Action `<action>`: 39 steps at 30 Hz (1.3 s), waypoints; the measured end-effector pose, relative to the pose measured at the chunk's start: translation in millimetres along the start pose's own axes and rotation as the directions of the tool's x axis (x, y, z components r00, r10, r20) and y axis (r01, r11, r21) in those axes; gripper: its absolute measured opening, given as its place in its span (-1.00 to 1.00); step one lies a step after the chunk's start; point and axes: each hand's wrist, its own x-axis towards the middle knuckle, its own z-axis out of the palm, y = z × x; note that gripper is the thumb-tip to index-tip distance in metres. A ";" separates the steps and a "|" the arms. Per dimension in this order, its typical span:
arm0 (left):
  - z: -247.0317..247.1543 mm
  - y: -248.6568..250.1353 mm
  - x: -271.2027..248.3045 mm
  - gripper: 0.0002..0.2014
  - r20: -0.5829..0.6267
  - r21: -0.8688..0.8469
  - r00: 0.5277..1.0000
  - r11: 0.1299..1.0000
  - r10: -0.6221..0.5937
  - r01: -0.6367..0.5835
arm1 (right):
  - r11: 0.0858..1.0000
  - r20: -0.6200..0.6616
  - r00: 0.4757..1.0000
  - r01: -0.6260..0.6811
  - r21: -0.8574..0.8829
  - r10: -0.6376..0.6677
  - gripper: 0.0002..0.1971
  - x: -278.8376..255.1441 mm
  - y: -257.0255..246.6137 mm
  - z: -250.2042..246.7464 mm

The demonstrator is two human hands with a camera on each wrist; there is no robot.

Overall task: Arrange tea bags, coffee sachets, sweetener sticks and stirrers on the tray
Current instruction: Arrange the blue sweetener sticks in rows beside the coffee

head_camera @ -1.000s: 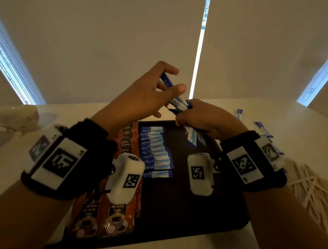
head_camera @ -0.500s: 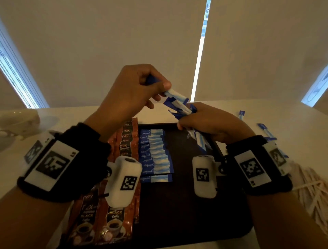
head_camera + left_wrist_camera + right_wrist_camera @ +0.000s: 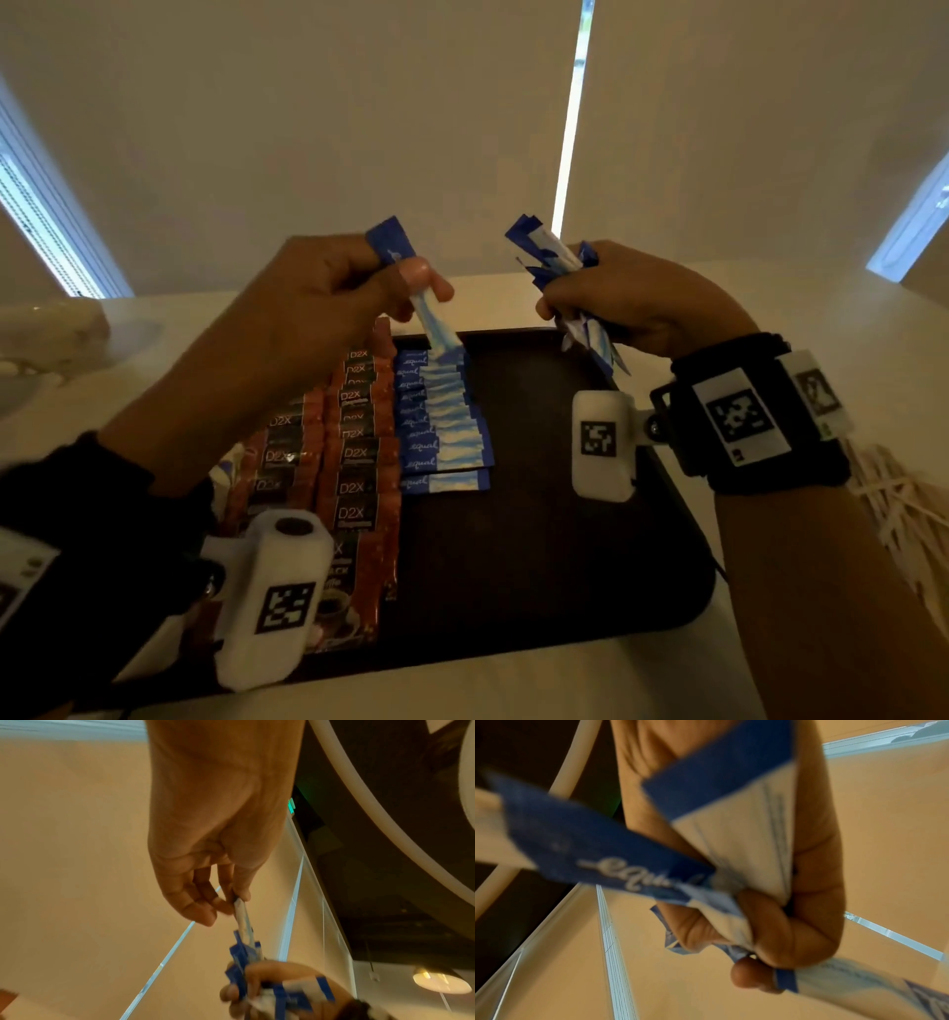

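A dark tray (image 3: 554,514) lies on the pale table. On its left side sit rows of red coffee sachets (image 3: 354,452) and an overlapping column of blue-and-white sweetener sticks (image 3: 441,426). My left hand (image 3: 405,277) pinches one sweetener stick (image 3: 426,303) between thumb and fingers, held steeply above the column's far end; the same stick (image 3: 243,916) shows in the left wrist view. My right hand (image 3: 590,303) grips a bundle of several sweetener sticks (image 3: 549,257) over the tray's far right corner, also the bundle (image 3: 731,845) up close. Wooden stirrers (image 3: 893,509) lie right of the tray.
A pale object (image 3: 46,329) sits on the table at far left. Pale packets (image 3: 226,473) peek out left of the coffee sachets. The tray's right half and near part are bare dark surface. Blinds (image 3: 359,128) rise behind the table.
My left hand has pulled one stick out of the bundle and carried it left and down toward the column. The right hand with the bundle has shifted slightly right.
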 end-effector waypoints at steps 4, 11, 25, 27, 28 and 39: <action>3.7 -3.9 -12.6 -0.77 0.227 0.137 0.969 0.988 -0.099 0.068 | 1.000 -0.006 1.000 0.007 0.000 -0.007 -0.83 -0.9 -0.2 -1.5; 9.5 -16.2 -10.3 -0.79 0.392 0.288 0.858 0.930 -0.333 0.229 | 1.000 -0.002 1.000 0.005 -0.009 -0.005 -0.83 0.6 -0.4 2.2; 36.9 -29.5 -7.8 -0.85 0.680 0.432 0.649 0.902 -0.341 0.022 | 1.000 0.024 1.000 -0.010 -0.018 0.010 -0.81 2.7 -0.3 3.2; 39.4 -26.7 -7.3 -0.93 0.693 0.443 0.614 0.895 -0.378 0.050 | 1.000 0.028 1.000 -0.008 -0.020 0.009 -0.82 2.5 -0.1 3.3; 40.1 -26.1 -6.3 -0.94 0.697 0.442 0.603 0.895 -0.387 0.063 | 1.000 0.032 0.999 -0.005 -0.024 0.006 -0.82 2.6 0.0 3.7; 35.2 -26.1 1.1 -0.78 0.695 0.429 0.624 0.902 -0.356 0.036 | 0.999 0.039 0.999 0.002 -0.043 -0.001 -0.80 3.7 0.4 5.3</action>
